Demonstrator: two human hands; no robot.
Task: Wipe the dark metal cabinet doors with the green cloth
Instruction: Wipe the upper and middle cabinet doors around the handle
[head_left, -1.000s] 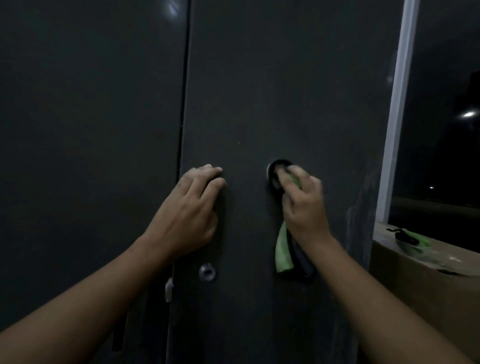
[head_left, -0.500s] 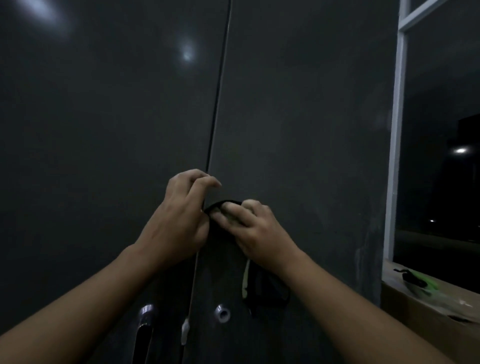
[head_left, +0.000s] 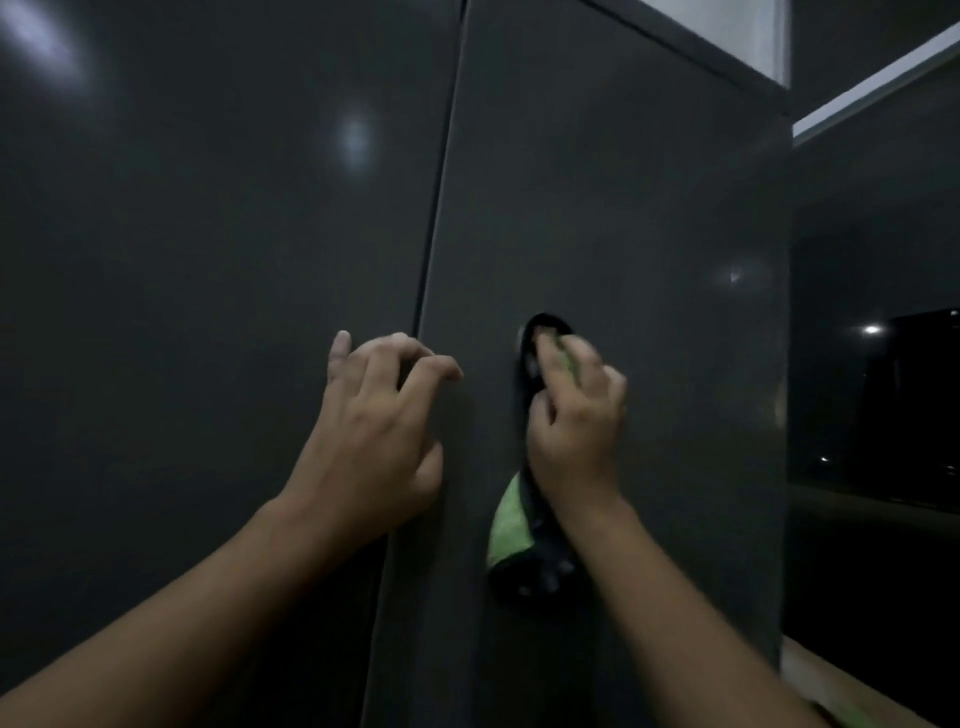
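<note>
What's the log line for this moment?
right hand grips green cloth against right door | left hand fingers curled at door seam | stage: wiping

A green cloth (head_left: 511, 525) hangs crumpled against the right of two shut dark cabinet doors (head_left: 597, 208).
</note>
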